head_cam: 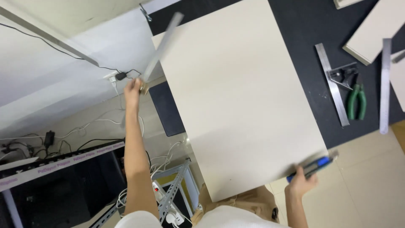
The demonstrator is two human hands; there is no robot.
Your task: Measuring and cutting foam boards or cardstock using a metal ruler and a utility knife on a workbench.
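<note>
My left hand (133, 89) is raised out to the left of a large cream board (238, 93) and grips the end of a long metal ruler (162, 46), which slants up and right over the board's far left corner and looks blurred. My right hand (300, 182) is at the board's near right corner and holds a blue and grey utility knife (314, 166), its tip pointing right past the corner. The board lies on a black work surface (303, 38) and overhangs its near edge.
On the black surface to the right lie a metal square (335, 84), green-handled pliers (357, 101), a steel ruler (384, 84) and pale board offcuts (375, 29). Cables, a power strip (162, 196) and a metal rack (177, 185) sit below on the left. Beige floor tiles (367, 177) lie at right.
</note>
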